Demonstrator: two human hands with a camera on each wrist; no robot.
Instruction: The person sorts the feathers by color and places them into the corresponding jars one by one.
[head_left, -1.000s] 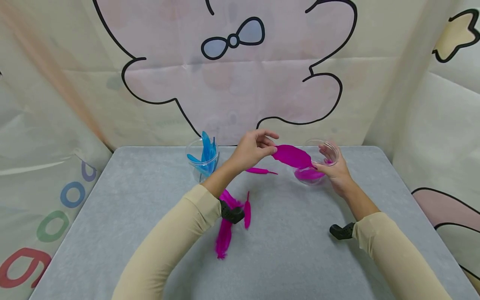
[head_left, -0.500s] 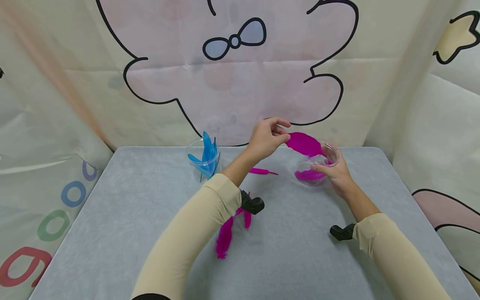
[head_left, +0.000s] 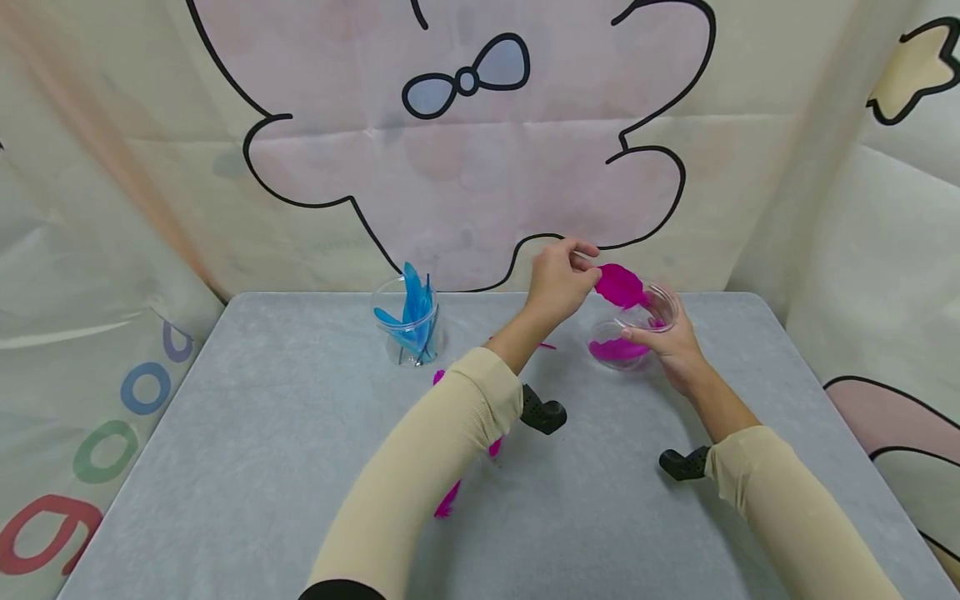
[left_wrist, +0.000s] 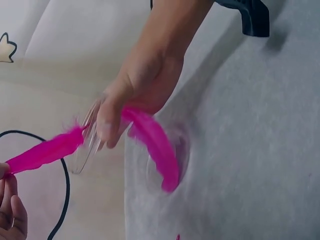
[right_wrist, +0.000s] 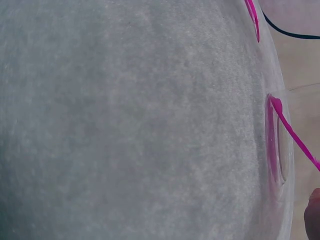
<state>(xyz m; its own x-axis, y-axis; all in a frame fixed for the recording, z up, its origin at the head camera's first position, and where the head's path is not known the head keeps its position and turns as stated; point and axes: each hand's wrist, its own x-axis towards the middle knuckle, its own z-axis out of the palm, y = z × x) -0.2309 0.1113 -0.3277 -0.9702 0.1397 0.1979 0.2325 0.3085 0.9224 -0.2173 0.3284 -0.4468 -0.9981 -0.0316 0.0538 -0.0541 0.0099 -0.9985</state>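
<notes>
Left hand [head_left: 558, 279]: raised near the far edge of the tabletop [head_left: 262, 467], fingertips pinching the upper end of a magenta feather [head_left: 619, 285] whose lower end dips into the clear cup [head_left: 633, 333]. Right hand [head_left: 671, 343]: fingers curled round that cup, which stands tilted near the far right corner with more magenta feather inside. Second clear cup [head_left: 407, 329], holding blue feathers [head_left: 410, 312], near the far edge, left of centre. Loose magenta feathers [head_left: 448, 498] mid-table, partly hidden by the left sleeve [head_left: 420, 475].

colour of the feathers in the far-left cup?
Blue. The feathers stand in the clear plastic cup; clearest in the head view.
</notes>
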